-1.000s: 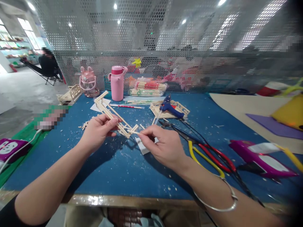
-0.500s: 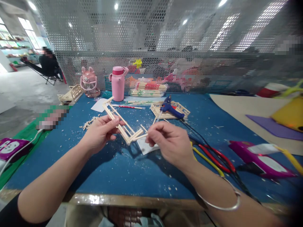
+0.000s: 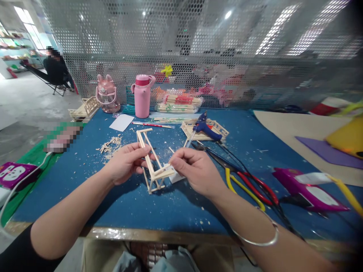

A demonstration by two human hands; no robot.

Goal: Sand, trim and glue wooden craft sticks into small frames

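Between my hands is a small frame of thin wooden sticks [image 3: 150, 168], tilted above the blue tabletop. My left hand [image 3: 129, 160] grips its long left side, thumb on top and fingers beneath. My right hand [image 3: 195, 170] is closed in a pinch at the frame's right-hand end, by a short stick; the fingertips hide exactly what they press. Beyond the right hand, a blue glue gun [image 3: 207, 130] rests on another stick-built piece [image 3: 185, 128]. Pliers with red handles [image 3: 259, 187] and a tool with yellow handles [image 3: 246, 194] lie beside my right forearm.
Cut stick bits [image 3: 110, 144] lie left of my hands. A pink flask [image 3: 142, 98], a pink bottle [image 3: 106, 96] and bagged sticks [image 3: 180, 104] stand or lie along the mesh panel [image 3: 119, 45]. A purple power strip [image 3: 309, 190] sits right. A person [image 3: 55, 70] sits far left.
The frame has tipped, so its lower side now shows beneath the hands. Both hands stay on it, and the left has shifted slightly right. The view has moved a little.
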